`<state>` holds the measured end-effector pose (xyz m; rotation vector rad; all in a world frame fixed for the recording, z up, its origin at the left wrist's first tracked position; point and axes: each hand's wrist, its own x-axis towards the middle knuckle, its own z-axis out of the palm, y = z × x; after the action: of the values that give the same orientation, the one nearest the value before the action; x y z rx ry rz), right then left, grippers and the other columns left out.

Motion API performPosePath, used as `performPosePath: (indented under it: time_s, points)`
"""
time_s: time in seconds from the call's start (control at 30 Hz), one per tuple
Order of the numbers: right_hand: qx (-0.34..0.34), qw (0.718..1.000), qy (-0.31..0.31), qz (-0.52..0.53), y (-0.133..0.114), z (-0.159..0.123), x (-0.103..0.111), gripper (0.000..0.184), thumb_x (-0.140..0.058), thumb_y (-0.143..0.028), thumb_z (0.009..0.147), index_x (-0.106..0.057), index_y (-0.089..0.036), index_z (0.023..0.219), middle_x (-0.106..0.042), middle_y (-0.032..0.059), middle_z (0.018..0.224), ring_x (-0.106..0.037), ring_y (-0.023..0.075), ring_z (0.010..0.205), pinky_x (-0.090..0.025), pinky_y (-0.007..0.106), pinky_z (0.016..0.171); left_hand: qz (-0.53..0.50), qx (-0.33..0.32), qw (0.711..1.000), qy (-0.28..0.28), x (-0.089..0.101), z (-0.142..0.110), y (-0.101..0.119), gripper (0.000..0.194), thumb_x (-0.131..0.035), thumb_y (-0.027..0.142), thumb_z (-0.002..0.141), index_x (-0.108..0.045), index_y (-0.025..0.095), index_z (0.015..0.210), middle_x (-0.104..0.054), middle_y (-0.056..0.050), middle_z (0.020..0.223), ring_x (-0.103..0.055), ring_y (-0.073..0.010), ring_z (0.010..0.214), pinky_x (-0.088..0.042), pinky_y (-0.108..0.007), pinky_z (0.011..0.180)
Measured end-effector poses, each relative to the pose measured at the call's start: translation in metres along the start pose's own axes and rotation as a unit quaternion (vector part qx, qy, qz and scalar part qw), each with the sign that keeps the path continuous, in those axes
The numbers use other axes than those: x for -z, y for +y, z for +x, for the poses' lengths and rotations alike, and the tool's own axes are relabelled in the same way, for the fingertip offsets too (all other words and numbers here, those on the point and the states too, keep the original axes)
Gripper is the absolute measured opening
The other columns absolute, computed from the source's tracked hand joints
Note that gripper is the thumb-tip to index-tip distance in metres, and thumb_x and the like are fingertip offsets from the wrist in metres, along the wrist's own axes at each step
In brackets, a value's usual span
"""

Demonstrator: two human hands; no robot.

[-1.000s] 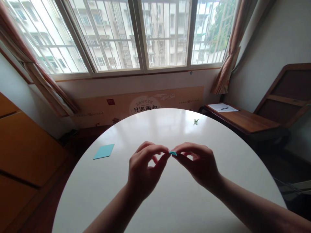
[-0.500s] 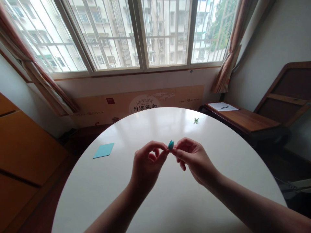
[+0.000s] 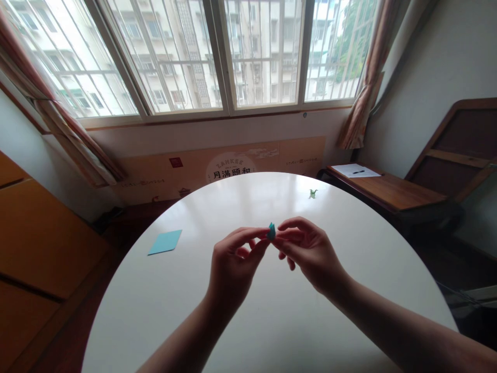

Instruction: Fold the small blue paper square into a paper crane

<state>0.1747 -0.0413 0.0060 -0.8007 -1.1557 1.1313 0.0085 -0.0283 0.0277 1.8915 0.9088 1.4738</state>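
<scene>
Raised over the white round table [image 3: 264,321], a small piece of folded teal paper [image 3: 272,231] stands upright with pointed tips at its top. My left hand [image 3: 235,264] pinches it from the left between thumb and index finger. From the right, my right hand [image 3: 310,254] has its thumb at the paper's lower edge, with another finger close behind; the index finger is lifted and bent beside it. The fine folds are too small to make out.
A flat teal paper square [image 3: 165,242] lies at the table's left. Toward the far right sits a small green folded paper figure [image 3: 312,194]. Beyond the table, a wooden chair [image 3: 404,189] bears a white sheet [image 3: 355,171] with a pen. A barred window is ahead.
The folded paper has turned from lying flat between my fingertips to standing upright. My right index finger has lifted away from it, and the right hand's lower fingers have come into view.
</scene>
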Motion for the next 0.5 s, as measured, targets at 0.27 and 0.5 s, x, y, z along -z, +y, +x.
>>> performPosePath:
  time_s: [0.27,0.5]
  points:
    - [0.075,0.996,0.002,-0.05,0.0004,-0.0021,-0.0015,0.019,-0.083,-0.031,0.078,-0.075,-0.023,0.094,-0.073,0.0028,0.077,-0.069,0.0165,0.06,-0.045,0.019,0.039,-0.042,0.066,0.997,0.012,-0.0038,0.0013,-0.0008,0.013,-0.078,0.027,0.081,-0.081,0.023,0.093,-0.07,-0.003,0.07,-0.058,-0.0138,0.06,-0.043,-0.02,0.041]
    - [0.068,0.997,-0.021,-0.021,0.004,-0.0009,0.0001,0.012,-0.079,-0.031,0.083,-0.076,-0.021,0.089,-0.071,0.004,0.073,-0.067,0.0155,0.059,-0.045,0.02,0.041,-0.04,0.056,0.997,0.02,-0.0031,-0.0004,-0.0027,0.009,-0.078,0.025,0.081,-0.079,0.023,0.09,-0.072,-0.003,0.075,-0.059,-0.013,0.062,-0.045,-0.019,0.044]
